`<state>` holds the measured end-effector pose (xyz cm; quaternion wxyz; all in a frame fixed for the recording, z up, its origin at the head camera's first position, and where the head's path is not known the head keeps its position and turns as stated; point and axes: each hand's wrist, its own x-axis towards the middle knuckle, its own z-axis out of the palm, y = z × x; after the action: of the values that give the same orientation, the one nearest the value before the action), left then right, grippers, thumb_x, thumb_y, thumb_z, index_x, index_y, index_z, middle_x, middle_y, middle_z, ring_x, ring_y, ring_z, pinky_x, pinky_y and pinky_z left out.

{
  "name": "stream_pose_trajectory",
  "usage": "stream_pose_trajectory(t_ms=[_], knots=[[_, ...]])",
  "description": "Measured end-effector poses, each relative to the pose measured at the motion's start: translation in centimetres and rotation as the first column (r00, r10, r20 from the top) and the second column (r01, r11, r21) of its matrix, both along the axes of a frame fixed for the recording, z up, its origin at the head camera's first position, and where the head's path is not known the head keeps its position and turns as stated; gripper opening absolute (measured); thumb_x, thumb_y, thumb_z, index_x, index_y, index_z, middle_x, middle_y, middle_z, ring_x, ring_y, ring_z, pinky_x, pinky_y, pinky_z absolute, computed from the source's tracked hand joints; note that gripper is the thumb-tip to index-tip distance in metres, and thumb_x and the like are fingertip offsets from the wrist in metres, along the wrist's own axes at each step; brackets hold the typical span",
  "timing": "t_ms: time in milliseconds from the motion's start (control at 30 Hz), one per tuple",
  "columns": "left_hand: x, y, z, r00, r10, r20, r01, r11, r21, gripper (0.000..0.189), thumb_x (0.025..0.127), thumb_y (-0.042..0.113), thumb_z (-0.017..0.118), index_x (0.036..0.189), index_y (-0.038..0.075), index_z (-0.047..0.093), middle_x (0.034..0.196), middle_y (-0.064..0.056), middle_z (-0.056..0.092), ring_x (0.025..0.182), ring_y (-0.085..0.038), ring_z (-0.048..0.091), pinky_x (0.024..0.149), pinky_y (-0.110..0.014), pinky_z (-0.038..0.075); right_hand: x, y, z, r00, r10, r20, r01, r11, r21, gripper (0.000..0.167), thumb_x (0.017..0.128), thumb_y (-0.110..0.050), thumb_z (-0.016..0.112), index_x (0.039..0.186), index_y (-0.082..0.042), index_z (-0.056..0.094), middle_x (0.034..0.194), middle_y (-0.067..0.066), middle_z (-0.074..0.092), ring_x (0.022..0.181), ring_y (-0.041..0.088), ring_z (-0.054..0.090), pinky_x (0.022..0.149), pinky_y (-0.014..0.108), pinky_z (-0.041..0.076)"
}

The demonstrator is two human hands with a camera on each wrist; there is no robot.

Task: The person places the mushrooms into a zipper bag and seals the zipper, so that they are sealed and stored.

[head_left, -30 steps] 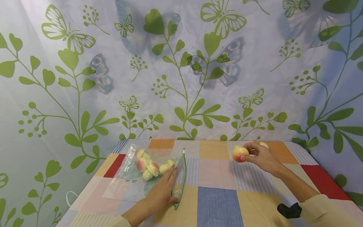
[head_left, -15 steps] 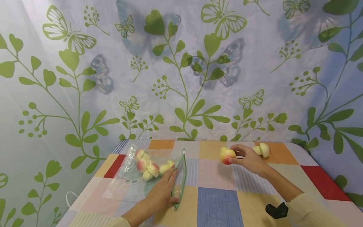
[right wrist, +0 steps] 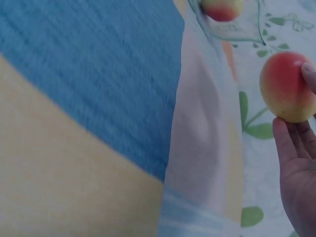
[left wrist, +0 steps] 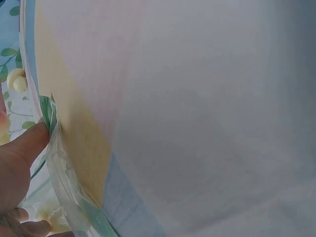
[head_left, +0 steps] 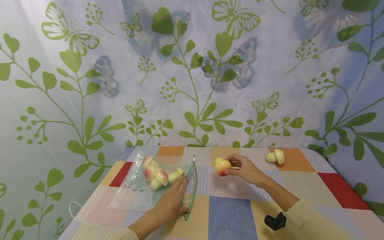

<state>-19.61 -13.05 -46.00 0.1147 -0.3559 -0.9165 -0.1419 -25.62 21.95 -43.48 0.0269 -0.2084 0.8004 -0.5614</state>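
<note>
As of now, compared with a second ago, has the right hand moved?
Yes: in the head view, the right hand has moved left, away from the mushroom and toward the bag.

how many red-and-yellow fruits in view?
4 visible: one fruit in the right hand, three inside the clear zip bag: upper fruit, lower-left fruit, lower-right fruit. Others may be hidden by overlap.

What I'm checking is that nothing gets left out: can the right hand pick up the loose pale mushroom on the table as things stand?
Probably not right now: the right hand is holding a red-and-yellow fruit. Otherwise the way looks free, since nothing covers the mushroom.
</note>
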Motion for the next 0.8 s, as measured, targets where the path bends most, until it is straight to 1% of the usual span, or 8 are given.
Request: stream_pose_trajectory(t_ms=[167, 333, 467, 667, 800], knots=[[0.0, 0.1, 0.2, 0.999, 0.022, 0.04, -0.022, 1.0, 0.005, 0.115, 0.069, 0.027, 0.096, 0.155, -0.01, 0.03, 0.165, -0.028, 0.023, 0.146, -0.041, 0.035, 0.112, -0.048, 0.041, -0.3, -2.4, -0.4, 0.999, 0.051, 0.013, -0.051, 0.998, -0.028, 0.045, 0.092, -0.014, 0.081, 0.128, 0.003, 0.06, 0.124, 0.017, 0.063, 0.118, 0.035, 0.063, 0.091, 0.032, 0.057], [0.0, 0.2, 0.2, 0.998, 0.034, 0.054, -0.034, 0.999, -0.001, 0.115, 0.069, 0.027, 0.096, 0.156, -0.01, 0.03, 0.165, -0.027, 0.022, 0.146, -0.041, 0.035, 0.111, -0.048, 0.042, -0.7, -4.6, -1.4, 0.994, 0.109, -0.005, -0.109, 0.993, -0.033, 0.043, 0.091, -0.011, 0.082, 0.125, 0.003, 0.061, 0.122, 0.016, 0.064, 0.115, 0.034, 0.064, 0.098, 0.036, 0.055], [-0.1, 0.3, 0.1, 0.998, 0.037, 0.057, -0.038, 0.999, 0.003, 0.115, 0.069, 0.026, 0.097, 0.156, -0.009, 0.03, 0.166, -0.026, 0.022, 0.146, -0.04, 0.035, 0.112, -0.048, 0.041, -0.9, -6.2, -2.0, 0.989, 0.145, -0.015, -0.145, 0.989, -0.033, 0.042, 0.09, -0.009, 0.082, 0.125, 0.003, 0.062, 0.122, 0.015, 0.064, 0.115, 0.034, 0.065, 0.099, 0.039, 0.054], [0.0, 0.3, 0.1, 0.998, 0.041, 0.05, -0.042, 0.999, 0.009, 0.116, 0.068, 0.026, 0.097, 0.157, -0.007, 0.03, 0.166, -0.025, 0.023, 0.145, -0.039, 0.037, 0.111, -0.047, 0.042, -1.2, -8.5, -3.1, 0.982, 0.188, -0.019, -0.189, 0.981, -0.048, 0.039, 0.089, -0.004, 0.082, 0.121, 0.004, 0.063, 0.119, 0.014, 0.065, 0.112, 0.033, 0.066, 0.095, 0.036, 0.056], [0.0, 0.3, 0.2, 0.998, 0.037, 0.052, -0.037, 0.999, 0.003, 0.118, 0.069, 0.026, 0.097, 0.158, -0.007, 0.027, 0.167, -0.024, 0.021, 0.145, -0.039, 0.037, 0.11, -0.047, 0.043, -1.5, -10.0, -3.6, 0.983, 0.183, -0.03, -0.185, 0.982, -0.048, 0.037, 0.089, -0.005, 0.082, 0.12, 0.004, 0.064, 0.117, 0.013, 0.066, 0.111, 0.033, 0.067, 0.091, 0.034, 0.057]])
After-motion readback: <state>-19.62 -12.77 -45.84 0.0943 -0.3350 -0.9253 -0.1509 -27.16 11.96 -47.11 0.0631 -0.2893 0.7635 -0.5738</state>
